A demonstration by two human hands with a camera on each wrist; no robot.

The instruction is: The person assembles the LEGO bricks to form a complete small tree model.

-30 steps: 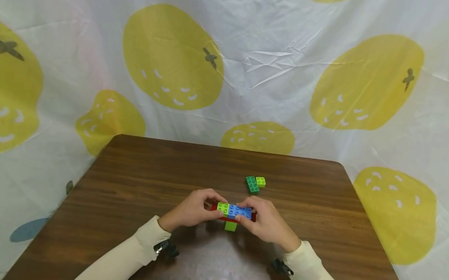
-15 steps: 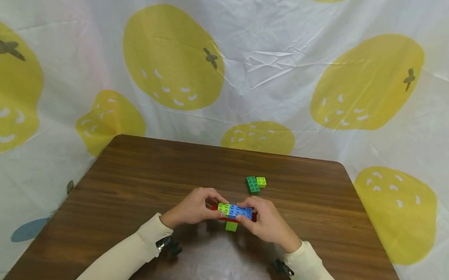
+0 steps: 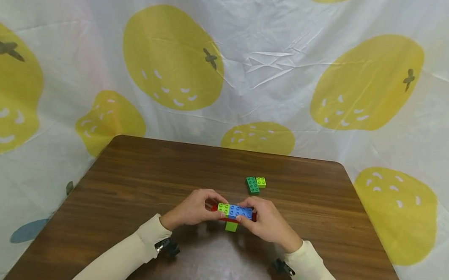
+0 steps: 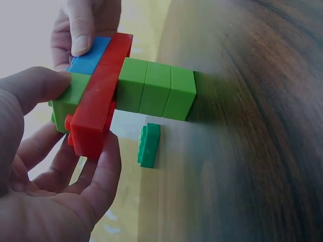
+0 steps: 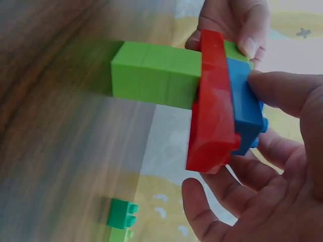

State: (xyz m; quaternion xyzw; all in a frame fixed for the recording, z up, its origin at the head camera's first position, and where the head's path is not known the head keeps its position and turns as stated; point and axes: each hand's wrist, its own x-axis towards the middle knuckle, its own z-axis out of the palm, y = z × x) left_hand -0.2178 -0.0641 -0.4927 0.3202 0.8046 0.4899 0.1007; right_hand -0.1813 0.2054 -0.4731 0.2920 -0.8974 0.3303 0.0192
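A T-shaped toy brick build stands between the hands. Its stem is a stack of light green bricks (image 4: 156, 89), the lower end right at the tabletop. Red bricks (image 5: 214, 108) lie across the stem in a row. On the red row sit a light green brick (image 3: 223, 208) at left and a blue brick (image 3: 240, 211) at right, studs up. My left hand (image 3: 196, 206) pinches the upper light green brick between thumb and fingers, with some fingers by the red row's end. My right hand (image 3: 267, 221) pinches the blue brick the same way.
Beyond the build, a dark green brick (image 3: 252, 185) lies beside a small light green brick (image 3: 260, 182) on the brown wooden table (image 3: 162, 166). A white cloth (image 3: 265, 91) with yellow fruit prints hangs behind the table's far edge.
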